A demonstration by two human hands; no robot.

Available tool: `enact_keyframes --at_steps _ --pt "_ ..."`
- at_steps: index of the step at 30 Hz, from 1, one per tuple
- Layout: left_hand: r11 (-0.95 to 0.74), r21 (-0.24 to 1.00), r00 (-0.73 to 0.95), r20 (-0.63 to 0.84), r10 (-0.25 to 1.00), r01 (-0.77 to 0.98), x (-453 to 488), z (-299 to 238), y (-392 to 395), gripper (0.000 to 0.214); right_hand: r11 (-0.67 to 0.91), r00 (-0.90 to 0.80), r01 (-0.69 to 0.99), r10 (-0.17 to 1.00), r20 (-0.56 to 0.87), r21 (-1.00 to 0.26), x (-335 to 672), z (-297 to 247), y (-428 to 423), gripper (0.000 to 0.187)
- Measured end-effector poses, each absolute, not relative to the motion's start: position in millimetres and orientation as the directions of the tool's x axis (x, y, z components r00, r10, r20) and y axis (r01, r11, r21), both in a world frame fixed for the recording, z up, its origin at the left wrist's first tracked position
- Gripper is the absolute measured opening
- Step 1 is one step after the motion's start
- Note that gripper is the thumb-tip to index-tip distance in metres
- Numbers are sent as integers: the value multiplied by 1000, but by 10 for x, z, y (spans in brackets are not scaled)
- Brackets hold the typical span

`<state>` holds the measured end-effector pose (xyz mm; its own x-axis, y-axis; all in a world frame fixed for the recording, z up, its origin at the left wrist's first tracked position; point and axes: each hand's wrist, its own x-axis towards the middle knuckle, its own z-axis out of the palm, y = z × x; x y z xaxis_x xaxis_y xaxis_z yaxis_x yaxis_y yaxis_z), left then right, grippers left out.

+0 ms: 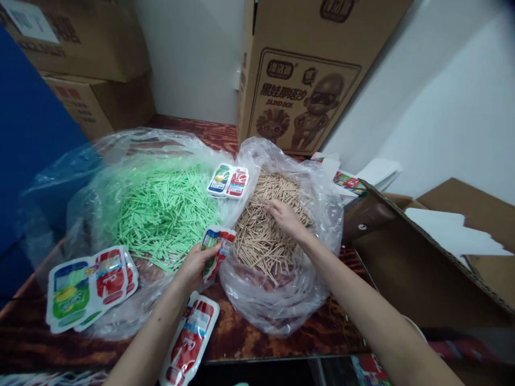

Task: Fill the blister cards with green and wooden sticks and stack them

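My left hand (197,262) is closed round a small green and red printed packet (218,246), thumb on its front. My right hand (285,217) reaches into a heap of thin brown sticks (261,241), its fingers pinched together on sticks at the top; how many is too small to tell. The brown sticks lie in an open clear plastic bag (277,311). To the left, bright green sticks (169,209) fill another open clear bag (92,198). A red cola-printed packet (193,338) lies below my left forearm, partly hidden by it.
Stacked green and red packets (88,287) lie at the left, with a smaller pile (227,181) between the bags. A tall carton (298,91) stands behind. An open cardboard box (422,268) is at the right, and more cartons (100,102) at the back left.
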<state>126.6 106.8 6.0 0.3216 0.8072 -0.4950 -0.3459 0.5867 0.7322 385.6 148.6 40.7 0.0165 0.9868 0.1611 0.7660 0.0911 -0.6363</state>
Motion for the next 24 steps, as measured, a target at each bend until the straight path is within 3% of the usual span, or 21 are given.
enact_keyframes --at_steps 3,5,7,10,13,18,21,24 --pt "593 730 314 -506 804 -341 1284 76 1056 30 6 107 406 993 54 -914 3956 482 1564 22" --pt "592 730 303 -511 804 -340 1300 74 1050 31 -75 87 85 994 -67 -994 3993 514 1564 21" --pt "593 729 290 -519 804 -341 1310 55 1050 32 -169 25 -128 984 -174 -977 4004 521 1510 24" --pt "589 736 292 -513 807 -334 1290 25 1052 35 -255 -64 -229 967 -247 -939 3947 463 1318 30" --pt "556 766 307 -471 827 -323 1239 75 1019 36 -411 -267 -369 906 -329 -833 3754 306 1019 31" --pt "298 931 461 -174 870 -211 1327 358 889 31 -612 -456 -261 760 -463 -747 3286 -79 643 32" --pt "-17 997 468 47 882 -69 1521 394 877 23 -523 -357 -167 822 -443 -836 3176 -263 659 31" --pt "-121 993 398 117 910 -15 1699 265 929 24 -405 -367 -14 853 -372 -914 3279 -331 774 27"
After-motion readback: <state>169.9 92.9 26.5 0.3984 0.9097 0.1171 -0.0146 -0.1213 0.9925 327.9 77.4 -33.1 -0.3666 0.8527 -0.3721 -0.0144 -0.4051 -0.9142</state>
